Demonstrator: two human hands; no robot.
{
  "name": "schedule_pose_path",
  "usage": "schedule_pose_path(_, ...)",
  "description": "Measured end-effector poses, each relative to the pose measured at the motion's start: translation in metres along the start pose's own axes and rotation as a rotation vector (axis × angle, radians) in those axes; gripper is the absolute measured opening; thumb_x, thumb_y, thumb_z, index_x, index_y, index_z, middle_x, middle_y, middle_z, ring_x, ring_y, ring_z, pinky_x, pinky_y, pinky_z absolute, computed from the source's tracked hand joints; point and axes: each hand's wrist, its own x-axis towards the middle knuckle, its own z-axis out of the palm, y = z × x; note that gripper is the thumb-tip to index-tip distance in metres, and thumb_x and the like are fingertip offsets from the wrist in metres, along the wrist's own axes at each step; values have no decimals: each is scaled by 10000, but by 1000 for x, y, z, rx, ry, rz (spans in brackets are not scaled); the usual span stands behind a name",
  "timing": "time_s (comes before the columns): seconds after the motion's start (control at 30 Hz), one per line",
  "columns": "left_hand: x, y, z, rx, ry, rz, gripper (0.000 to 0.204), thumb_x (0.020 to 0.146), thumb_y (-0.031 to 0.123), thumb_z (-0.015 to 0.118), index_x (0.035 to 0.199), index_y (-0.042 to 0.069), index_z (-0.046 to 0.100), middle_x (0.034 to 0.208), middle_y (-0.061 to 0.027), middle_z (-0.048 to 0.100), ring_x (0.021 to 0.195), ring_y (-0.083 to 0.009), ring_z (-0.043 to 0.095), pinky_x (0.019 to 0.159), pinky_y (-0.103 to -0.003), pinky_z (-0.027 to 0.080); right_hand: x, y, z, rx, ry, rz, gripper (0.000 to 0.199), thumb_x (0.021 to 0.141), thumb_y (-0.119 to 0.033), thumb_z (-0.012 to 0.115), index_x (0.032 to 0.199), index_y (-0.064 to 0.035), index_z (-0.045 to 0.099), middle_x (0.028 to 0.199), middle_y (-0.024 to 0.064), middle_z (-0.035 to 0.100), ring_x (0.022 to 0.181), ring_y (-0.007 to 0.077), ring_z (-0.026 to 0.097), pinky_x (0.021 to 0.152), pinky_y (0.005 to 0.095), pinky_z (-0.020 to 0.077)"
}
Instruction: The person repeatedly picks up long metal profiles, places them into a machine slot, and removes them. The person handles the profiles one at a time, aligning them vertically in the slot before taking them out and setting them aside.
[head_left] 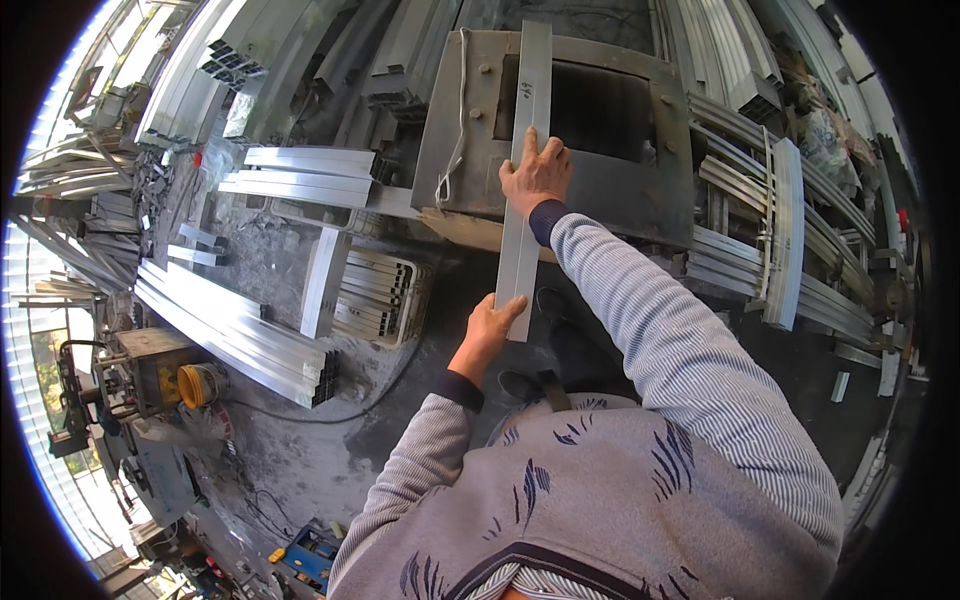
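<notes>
While both hands (484, 330) (538, 180) grip a metal bar (516, 255), stacked profiles (310, 186) flank the stand (612, 182) beneath.

Daylight from left-side windows (40, 350), glare on metal bars (228, 328), curved edges, black corners

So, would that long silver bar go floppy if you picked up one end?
Probably not: the bar looks straight, with no obvious sag between the left hand and right hand. Its smooth-looking surface might feel a bit slippery.
</notes>
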Motion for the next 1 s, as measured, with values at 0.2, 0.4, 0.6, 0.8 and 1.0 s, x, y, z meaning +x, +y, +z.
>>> schedule_pose_path(0.2,-36,-37,0,29,-10,85,528,996,419,748,1268,-23,654,1020,-87,725,868,-169,698,749,-331,583,-46,1,-6,-13,21,-26,744,906,-361,710,1532,-24,493,1276,243,486,1240,408,501,1091,489,433)
schedule_pose_path(0.4,-64,-49,-2,96,-8,34,502,984,376,771,1266,-25,662,1052,-99,737,913,-169,697,782,-338,571,-78,5,-4,-33,71,-65,783,894,-380,708,1544,-16,468,1252,254,499,1237,420,503,1098,469,431)
schedule_pose_path(0.6,-95,-83,-10,117,25,36,474,985,345,766,1272,-16,658,1049,-86,736,909,-151,683,786,-338,560,-125,7,3,34,7,-15,829,884,-388,713,1578,-33,431,1300,266,453,1258,447,479,1117,479,433)
schedule_pose_path(0.8,-105,-110,-16,90,40,16,512,962,391,772,1233,-34,680,1059,-117,752,928,-186,701,819,-356,558,-148,1,-6,49,-7,5,850,871,-370,727,1590,-42,413,1275,242,450,1259,439,484,1080,490,466)
schedule_pose_path(1.0,-137,-122,-25,164,106,10,529,933,405,795,1208,-36,697,1064,-166,765,956,-223,719,857,-382,560,-179,-9,-3,126,-64,-16,860,884,-343,724,1602,-30,370,1341,285,414,1301,465,470,1093,510,479)
